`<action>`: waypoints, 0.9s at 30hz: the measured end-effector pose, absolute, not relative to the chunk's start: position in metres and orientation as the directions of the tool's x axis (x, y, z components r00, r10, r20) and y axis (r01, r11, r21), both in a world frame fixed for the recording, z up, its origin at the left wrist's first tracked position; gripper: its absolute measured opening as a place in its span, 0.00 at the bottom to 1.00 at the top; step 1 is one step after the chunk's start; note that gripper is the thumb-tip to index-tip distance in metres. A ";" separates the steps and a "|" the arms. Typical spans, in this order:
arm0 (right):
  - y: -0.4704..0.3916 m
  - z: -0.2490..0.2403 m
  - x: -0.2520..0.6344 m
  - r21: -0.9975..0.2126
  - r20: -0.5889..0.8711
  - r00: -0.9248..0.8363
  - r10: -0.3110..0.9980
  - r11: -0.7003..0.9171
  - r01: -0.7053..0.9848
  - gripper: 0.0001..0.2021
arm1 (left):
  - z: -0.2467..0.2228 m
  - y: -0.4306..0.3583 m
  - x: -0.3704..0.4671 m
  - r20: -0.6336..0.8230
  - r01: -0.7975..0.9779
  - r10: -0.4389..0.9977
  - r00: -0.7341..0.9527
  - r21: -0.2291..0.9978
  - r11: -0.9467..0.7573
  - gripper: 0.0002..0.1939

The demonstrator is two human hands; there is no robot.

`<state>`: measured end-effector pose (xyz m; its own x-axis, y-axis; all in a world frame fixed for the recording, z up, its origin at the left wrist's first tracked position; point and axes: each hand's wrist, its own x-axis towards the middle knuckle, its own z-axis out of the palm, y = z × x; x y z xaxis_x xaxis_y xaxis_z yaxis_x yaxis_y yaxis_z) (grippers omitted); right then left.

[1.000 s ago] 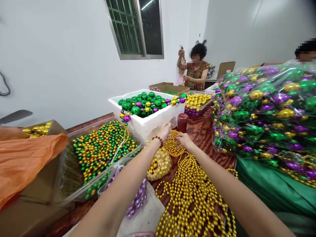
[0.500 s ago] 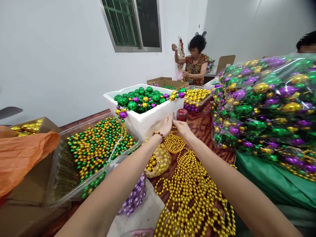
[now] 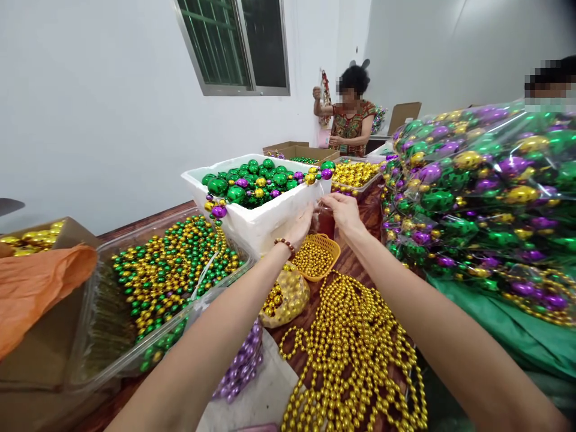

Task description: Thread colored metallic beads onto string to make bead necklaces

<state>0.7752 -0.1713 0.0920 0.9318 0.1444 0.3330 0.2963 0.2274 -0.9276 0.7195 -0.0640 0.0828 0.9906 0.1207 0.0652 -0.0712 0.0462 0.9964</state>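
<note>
My left hand [image 3: 300, 229], with a beaded bracelet at its wrist, is raised against the near side of the white foam box [image 3: 256, 225]. Its fingertips are pressed together; what they hold is too small to make out. My right hand [image 3: 344, 211] pinches a thin, pale strand just to the right, fingertips a short way from the left ones. Behind them stands a red jar [image 3: 326, 223], partly covered. Under the hands sits a yellow basket [image 3: 335, 255] of small gold beads. Long gold bead strings [image 3: 355, 354] lie spread over the table between my forearms.
A clear tray [image 3: 130, 354] of green and gold beads is at left, beside an orange bag [image 3: 49, 288]. A bag of gold beads [image 3: 292, 294] and purple beads [image 3: 243, 366] lie nearer. Large bagged ornaments [image 3: 486, 192] bound the right. A person [image 3: 353, 120] works behind.
My right hand has moved up and right, away from the left fingertips it was touching. The left hand stays nearly in place. More of the yellow basket shows; the view has shifted slightly.
</note>
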 end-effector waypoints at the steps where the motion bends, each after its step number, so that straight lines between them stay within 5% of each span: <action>1: -0.174 0.100 0.777 -0.921 0.352 0.926 0.137 0.229 0.316 0.11 | 0.081 -0.061 0.718 0.085 -0.086 0.099 0.991 0.996 0.007 0.16; 5: -0.179 0.137 0.776 -0.897 0.414 0.901 0.132 0.227 0.379 0.07 | 0.070 -0.050 0.715 0.129 -0.125 0.029 0.991 0.987 -0.100 0.03; 12: -0.199 0.167 0.756 -0.825 0.537 0.828 0.159 0.303 0.477 0.07 | 0.086 -0.039 0.690 0.098 -0.096 0.031 0.995 0.994 -0.055 0.10; 15: -0.221 0.159 0.743 -0.865 0.494 0.808 0.321 0.271 0.421 0.06 | 0.103 -0.032 0.650 0.039 -0.039 -0.023 0.999 0.999 -0.008 0.18; 20: -0.279 0.152 0.708 -0.922 0.113 0.666 0.737 -0.173 0.347 0.10 | 0.107 -0.016 0.544 -0.142 0.140 -0.055 0.988 0.989 -0.045 0.24; 25: -0.360 0.142 0.711 -0.708 -0.328 0.539 0.776 -0.580 0.403 0.19 | 0.073 -0.022 0.427 -0.327 0.328 0.027 0.945 0.941 -0.078 0.18; 27: -0.393 0.118 0.722 -0.648 -0.412 0.431 0.803 -0.591 0.481 0.20 | 0.052 -0.032 0.383 -0.373 0.381 0.101 0.922 0.922 -0.072 0.17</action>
